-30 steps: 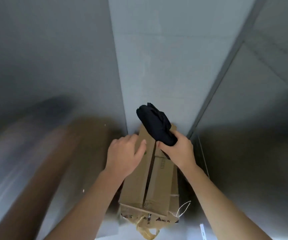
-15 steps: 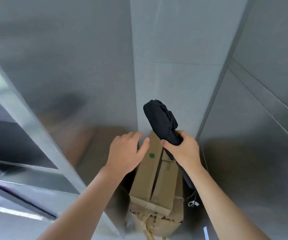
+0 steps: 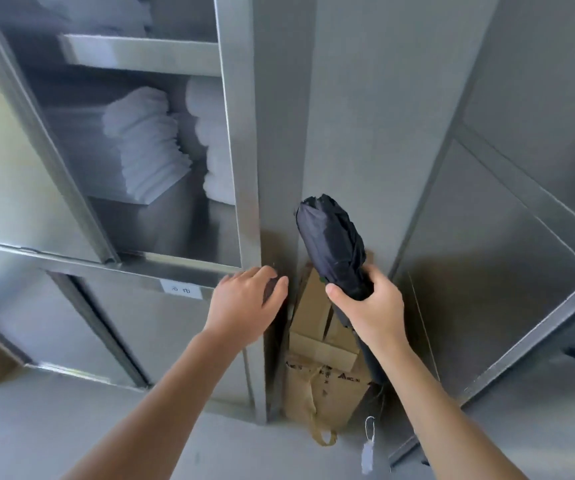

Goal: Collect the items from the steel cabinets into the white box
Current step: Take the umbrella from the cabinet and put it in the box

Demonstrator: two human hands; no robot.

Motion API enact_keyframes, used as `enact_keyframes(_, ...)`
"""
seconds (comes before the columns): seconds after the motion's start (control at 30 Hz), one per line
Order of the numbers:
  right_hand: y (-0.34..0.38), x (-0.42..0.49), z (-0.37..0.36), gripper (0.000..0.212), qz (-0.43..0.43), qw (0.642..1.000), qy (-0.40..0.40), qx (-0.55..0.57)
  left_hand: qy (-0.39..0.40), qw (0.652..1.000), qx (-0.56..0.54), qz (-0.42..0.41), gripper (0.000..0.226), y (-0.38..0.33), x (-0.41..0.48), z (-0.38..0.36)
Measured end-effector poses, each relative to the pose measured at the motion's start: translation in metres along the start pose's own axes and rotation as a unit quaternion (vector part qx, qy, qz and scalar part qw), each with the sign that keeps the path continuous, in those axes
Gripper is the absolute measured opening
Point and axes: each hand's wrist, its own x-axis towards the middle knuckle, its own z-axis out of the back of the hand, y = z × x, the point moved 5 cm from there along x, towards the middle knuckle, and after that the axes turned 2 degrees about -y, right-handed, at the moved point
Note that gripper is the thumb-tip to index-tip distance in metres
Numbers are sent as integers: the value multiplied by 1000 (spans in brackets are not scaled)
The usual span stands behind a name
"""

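Progress looks early to middling, going by the head view, the only one there is. The right hand has its fingers and thumb wrapped round a folded black umbrella, held nearly upright with its bunched end well above the knuckles. A small clip and tag dangle below the wrist. The left hand holds nothing; its fingers lie relaxed against the upright edge of the steel cabinet. Between the two hands, and lower, stand brown cardboard boxes in a narrow gap. Up and to the left of the left hand, folded white towels sit on an open shelf, so I judge collecting is unfinished. The white box is nowhere in view, so the umbrella has yet to be dropped in.
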Motion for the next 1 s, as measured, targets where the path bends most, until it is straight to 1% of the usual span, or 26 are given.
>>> enact_keyframes(0.1,30,-22,-25,32,28,999,41,23,-5,999,26,42,52,28,-35,31)
enact_keyframes(0.23,68,-44,-74,35,53,989,128,51,-25,990,82,110,44,70,-90,76)
enact_keyframes(0.37,111,-79,-130,26,84,971,204,93,-42,972,127,193,57,111,-159,125)
enact_keyframes(0.4,123,-91,-145,24,93,965,224,101,-43,966,137,214,58,122,-178,138)
enact_keyframes(0.53,173,-147,-215,24,105,934,314,136,-68,938,176,292,42,167,-250,196)
enact_keyframes(0.6,202,-178,-252,26,116,914,363,142,-82,921,194,328,40,191,-284,227)
enact_keyframes(0.7,254,-226,-303,28,147,887,409,155,-94,894,228,375,48,225,-336,277)
enact_keyframes(0.83,322,-287,-360,27,179,853,455,182,-130,857,269,420,60,260,-396,340)
enact_keyframes(1.0,389,-345,-416,27,209,815,499,208,-164,822,294,459,63,299,-451,396)
